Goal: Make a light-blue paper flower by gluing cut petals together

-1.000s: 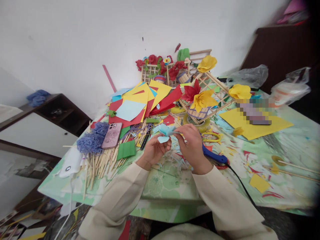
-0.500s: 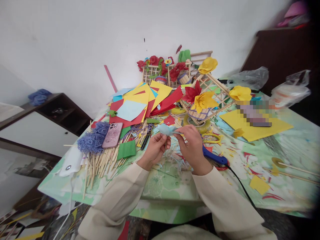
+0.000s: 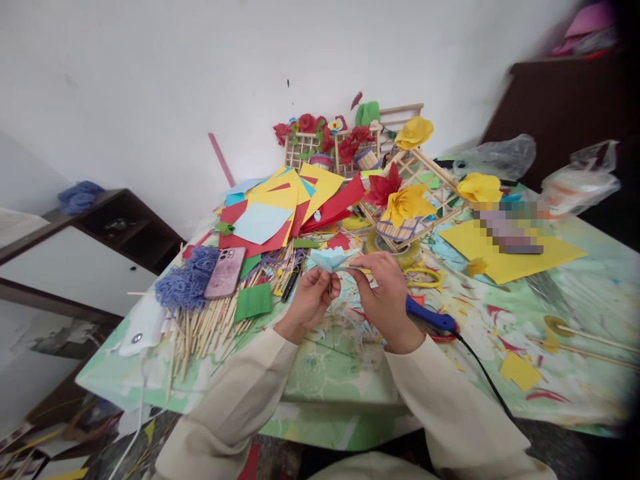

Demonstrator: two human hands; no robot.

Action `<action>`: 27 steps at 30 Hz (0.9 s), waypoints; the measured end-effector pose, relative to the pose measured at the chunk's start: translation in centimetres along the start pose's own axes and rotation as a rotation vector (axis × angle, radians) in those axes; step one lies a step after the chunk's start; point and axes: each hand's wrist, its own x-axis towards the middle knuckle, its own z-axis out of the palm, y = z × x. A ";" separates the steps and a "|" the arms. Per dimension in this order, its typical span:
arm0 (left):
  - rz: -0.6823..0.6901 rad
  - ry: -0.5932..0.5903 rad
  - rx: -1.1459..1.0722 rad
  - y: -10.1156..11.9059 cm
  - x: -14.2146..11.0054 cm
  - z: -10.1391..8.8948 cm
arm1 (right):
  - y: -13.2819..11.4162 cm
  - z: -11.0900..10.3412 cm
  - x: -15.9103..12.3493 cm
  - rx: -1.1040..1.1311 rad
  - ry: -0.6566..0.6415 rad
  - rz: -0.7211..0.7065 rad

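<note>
A small light blue paper flower (image 3: pixel 330 257) is held up over the table's middle. My left hand (image 3: pixel 309 301) is closed beneath it, fingers pinching its stem. My right hand (image 3: pixel 387 295) is closed too, pinching a thin stick or petal edge that meets the flower from the right. Both sleeves are cream. A blue glue gun (image 3: pixel 430 316) with a black cord lies on the table just right of my right hand.
The green patterned table (image 3: pixel 500 320) is littered with sheets of coloured paper (image 3: pixel 280 200), wooden sticks (image 3: pixel 205 327), purple yarn (image 3: pixel 185 280), a pink phone (image 3: pixel 225 271), yellow paper flowers (image 3: pixel 407 200) on a stick frame, a tape roll, plastic bags (image 3: pixel 580 177). A dark shelf (image 3: pixel 115 227) stands left.
The blue paper flower has turned upright over my left hand, petals now facing up. Both hands stayed in nearly the same place.
</note>
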 end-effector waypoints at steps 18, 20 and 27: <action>0.474 0.089 0.577 1.3 -0.2 -2.4 | -0.1 1.8 -1.1 0.802 -0.094 0.571; 0.512 0.062 0.658 1.1 -0.1 -2.9 | -0.4 1.6 -0.9 0.857 -0.047 0.640; 0.591 0.054 0.769 0.3 0.6 -3.8 | -0.6 1.1 -0.4 0.920 -0.039 0.808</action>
